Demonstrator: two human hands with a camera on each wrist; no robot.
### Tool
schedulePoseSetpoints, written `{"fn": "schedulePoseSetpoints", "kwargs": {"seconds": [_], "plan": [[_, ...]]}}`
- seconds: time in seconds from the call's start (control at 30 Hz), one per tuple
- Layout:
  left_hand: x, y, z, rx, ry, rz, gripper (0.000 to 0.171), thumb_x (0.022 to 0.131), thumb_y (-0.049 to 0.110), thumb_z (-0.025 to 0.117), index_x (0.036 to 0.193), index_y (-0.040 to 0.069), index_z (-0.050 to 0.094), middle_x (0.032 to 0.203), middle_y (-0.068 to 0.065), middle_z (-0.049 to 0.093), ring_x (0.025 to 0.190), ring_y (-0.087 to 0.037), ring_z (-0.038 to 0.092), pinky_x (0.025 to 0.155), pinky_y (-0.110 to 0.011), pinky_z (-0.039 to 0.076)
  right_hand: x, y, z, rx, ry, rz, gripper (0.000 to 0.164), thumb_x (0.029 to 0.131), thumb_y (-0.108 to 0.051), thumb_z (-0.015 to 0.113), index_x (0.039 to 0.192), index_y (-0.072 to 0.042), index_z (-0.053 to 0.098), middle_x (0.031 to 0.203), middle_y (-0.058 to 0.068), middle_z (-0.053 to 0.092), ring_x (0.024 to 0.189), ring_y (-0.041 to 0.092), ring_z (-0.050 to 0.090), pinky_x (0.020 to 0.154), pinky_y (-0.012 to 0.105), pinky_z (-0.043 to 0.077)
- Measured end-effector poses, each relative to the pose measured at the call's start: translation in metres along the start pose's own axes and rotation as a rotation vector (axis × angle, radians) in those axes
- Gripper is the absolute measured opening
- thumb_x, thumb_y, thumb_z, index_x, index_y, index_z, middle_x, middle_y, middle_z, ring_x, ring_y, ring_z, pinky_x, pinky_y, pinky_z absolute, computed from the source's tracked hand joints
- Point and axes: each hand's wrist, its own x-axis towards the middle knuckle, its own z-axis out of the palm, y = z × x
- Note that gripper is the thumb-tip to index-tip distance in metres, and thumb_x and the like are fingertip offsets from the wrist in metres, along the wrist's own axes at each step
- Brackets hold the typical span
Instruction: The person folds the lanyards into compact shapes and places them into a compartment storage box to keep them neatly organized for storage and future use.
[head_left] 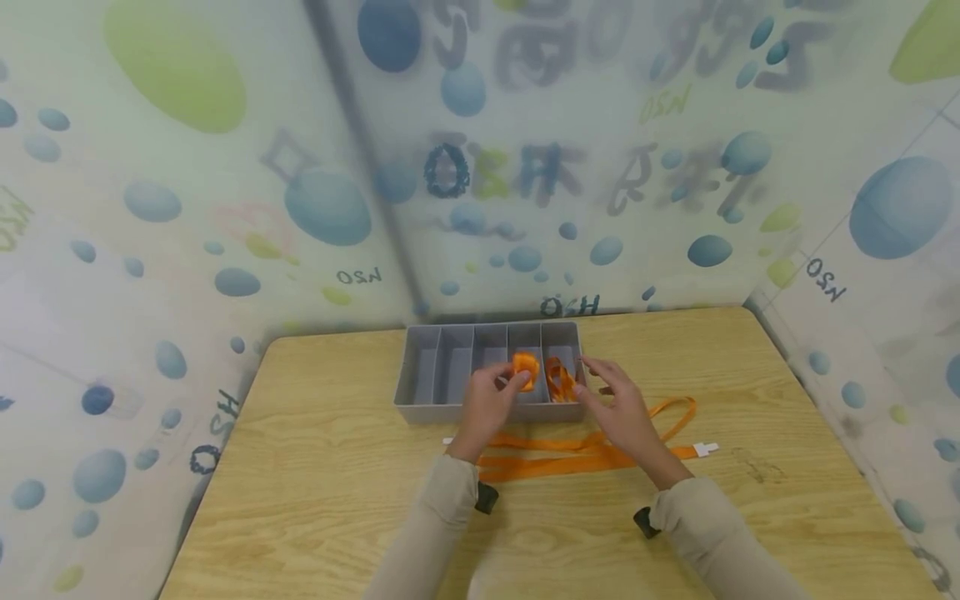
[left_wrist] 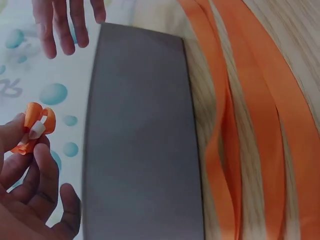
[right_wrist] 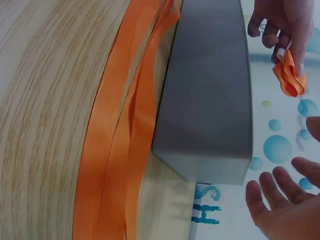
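The left hand (head_left: 486, 404) pinches a folded ribbon (head_left: 527, 365), orange, up over the grey box (head_left: 487, 414). The right hand (head_left: 621, 410) has loose, spread fingers and holds nothing, by the box's right end. Another ribbon (head_left: 557, 377) sits in the last slot (head_left: 561, 337) there. Long ribbons (head_left: 555, 466) lie on the counter (head_left: 322, 467) in front.

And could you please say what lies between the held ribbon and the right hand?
In the head view, a looped ribbon in the rightmost compartment of the box.

Some kind of booth-like workspace: wall coverings (head_left: 300, 283) printed with bubbles and lettering fill the upper frame, enclosing a wood-grain table (head_left: 322, 467) at lower centre.
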Motion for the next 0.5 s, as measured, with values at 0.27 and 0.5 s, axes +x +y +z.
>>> {"fn": "schedulePoseSetpoints", "kwargs": {"seconds": [0.27, 0.5], "plan": [[0.004, -0.012, 0.004, 0.158, -0.027, -0.037, 0.020, 0.094, 0.029, 0.070, 0.087, 0.011, 0.074, 0.077, 0.002, 0.065, 0.066, -0.012, 0.056, 0.057, -0.027, 0.048, 0.001, 0.013, 0.005, -0.056, -0.081, 0.041, 0.049, 0.099, -0.012, 0.063, 0.141, 0.008, 0.048, 0.142, 0.027, 0.049, 0.127, 0.044, 0.049, 0.093, 0.061, 0.047], [0.006, -0.015, 0.009, 0.292, 0.000, 0.031, 0.021, 0.093, 0.028, 0.072, 0.082, 0.010, 0.071, 0.071, 0.001, 0.061, 0.058, -0.011, 0.047, 0.054, -0.026, 0.040, -0.001, 0.019, 0.011, -0.065, -0.060, 0.030, 0.052, 0.097, -0.004, 0.063, 0.143, 0.011, 0.044, 0.136, 0.031, 0.052, 0.115, 0.047, 0.058, 0.087, 0.055, 0.053]]}}
